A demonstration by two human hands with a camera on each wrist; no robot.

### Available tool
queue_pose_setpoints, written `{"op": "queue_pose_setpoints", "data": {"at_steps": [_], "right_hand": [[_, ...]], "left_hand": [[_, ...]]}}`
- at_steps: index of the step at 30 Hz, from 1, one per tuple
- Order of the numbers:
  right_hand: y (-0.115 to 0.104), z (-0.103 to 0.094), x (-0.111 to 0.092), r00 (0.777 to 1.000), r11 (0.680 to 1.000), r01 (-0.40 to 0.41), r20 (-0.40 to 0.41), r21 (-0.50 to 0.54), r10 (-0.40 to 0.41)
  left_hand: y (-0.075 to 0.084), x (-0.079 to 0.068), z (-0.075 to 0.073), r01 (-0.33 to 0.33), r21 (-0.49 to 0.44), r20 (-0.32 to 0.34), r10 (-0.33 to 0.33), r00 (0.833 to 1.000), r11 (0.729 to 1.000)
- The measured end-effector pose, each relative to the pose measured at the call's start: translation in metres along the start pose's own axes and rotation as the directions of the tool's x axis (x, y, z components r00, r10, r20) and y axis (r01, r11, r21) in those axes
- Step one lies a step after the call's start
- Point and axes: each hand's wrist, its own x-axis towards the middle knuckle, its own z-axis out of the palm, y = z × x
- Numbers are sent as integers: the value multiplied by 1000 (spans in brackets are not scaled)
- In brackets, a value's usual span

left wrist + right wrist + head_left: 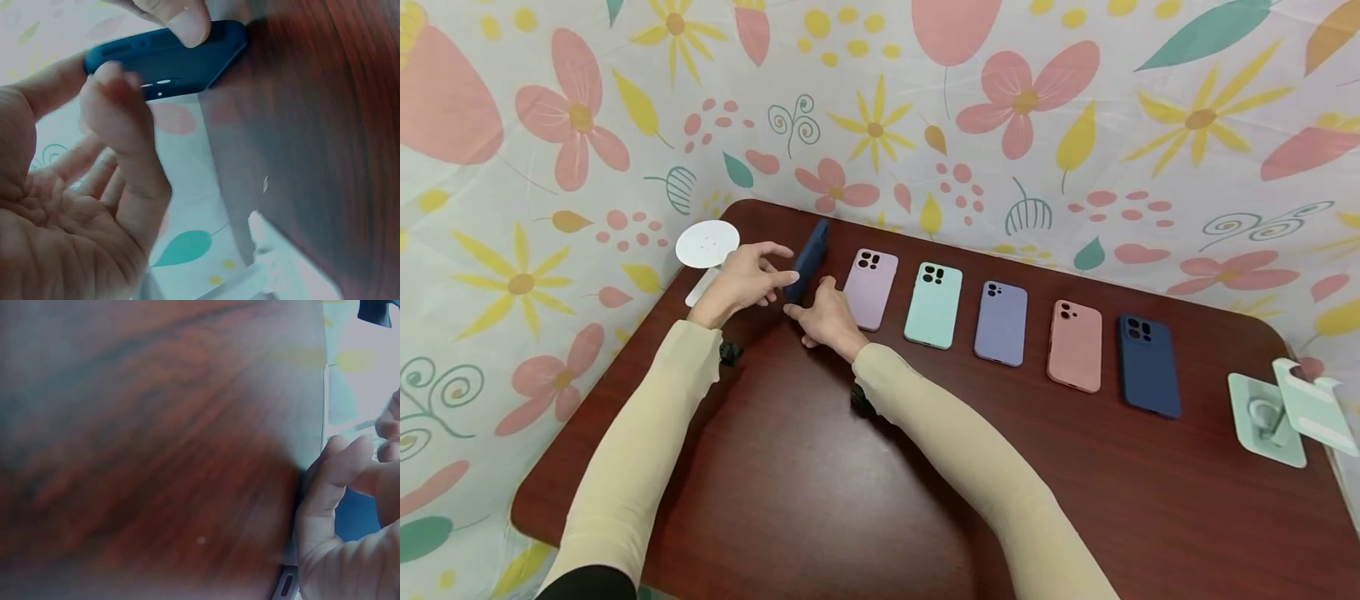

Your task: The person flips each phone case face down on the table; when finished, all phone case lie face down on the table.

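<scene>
A dark blue phone case [808, 260] stands tilted on edge at the table's far left, with light showing through its small holes in the left wrist view. My right hand [831, 321] pinches it low down, thumb on its left and fingers on its right. On the left wrist view the right thumb [189, 28] presses against its long edge. My left hand [747, 279] is beside the case, fingers loosely bent, thumb tip right at its left side. Another left-hand digit reaches one end of the case [181, 59], while a blurred fingertip overlaps it in front.
Rightward runs a row of phone cases: lilac [871, 292], mint [934, 306], periwinkle [1002, 323], pink [1075, 346] and dark blue [1150, 367]. A white round-topped stand [707, 243] is at the left edge, a mint stand [1266, 421] at the right. Flowered cloth [880, 108] hangs behind.
</scene>
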Motion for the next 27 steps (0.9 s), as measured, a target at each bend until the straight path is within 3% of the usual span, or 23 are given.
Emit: {"op": "queue_pose_setpoints", "data": {"at_steps": [4, 14, 23, 27], "right_hand": [[-3, -1, -3, 1000, 1000, -2, -7, -27, 2], [-6, -2, -7, 1000, 999, 4, -16, -54, -5], [-1, -1, 9, 999, 999, -14, 30, -46, 15], [0, 1, 11, 1000, 998, -22, 21, -57, 23]], "left_hand": [[0, -4, -1, -55, 106, -64, 62, 996, 993], [-9, -8, -2, -74, 226, -83, 95, 992, 971], [-18, -7, -3, -14, 288, -52, 30, 998, 958], [-21, -5, -3, 15, 293, 8, -18, 1000, 956]]}}
